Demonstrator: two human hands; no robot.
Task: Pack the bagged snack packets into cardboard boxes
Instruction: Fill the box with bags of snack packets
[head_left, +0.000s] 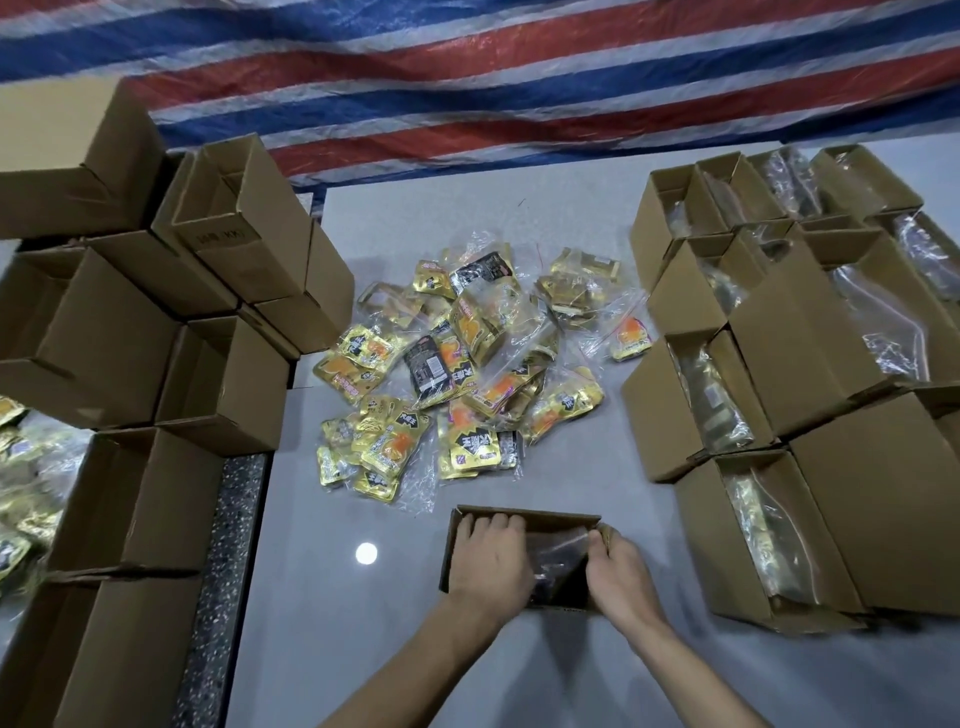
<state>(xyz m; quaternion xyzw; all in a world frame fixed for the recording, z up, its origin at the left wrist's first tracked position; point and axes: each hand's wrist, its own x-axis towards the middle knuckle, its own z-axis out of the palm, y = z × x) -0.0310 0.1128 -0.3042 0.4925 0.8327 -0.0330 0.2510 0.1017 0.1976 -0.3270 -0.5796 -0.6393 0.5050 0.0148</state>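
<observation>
A small open cardboard box (524, 515) stands on the grey table close to me. Inside it lies a clear bag of snack packets (558, 564), mostly hidden by my hands. My left hand (491, 561) lies flat over the left part of the box, with its fingers reaching the far rim and pressing down. At the right side of the box, the fingers and thumb of my right hand (621, 571) curl round the wall. A loose pile of bagged gold, orange and black snack packets (457, 374) lies on the table just beyond the box.
Several open boxes with clear bags in them (779, 364) stand in rows on the right. Stacked empty boxes (208, 364) fill the left side. More gold packets (15, 493) lie at the far left. A striped tarp (467, 78) hangs behind the table.
</observation>
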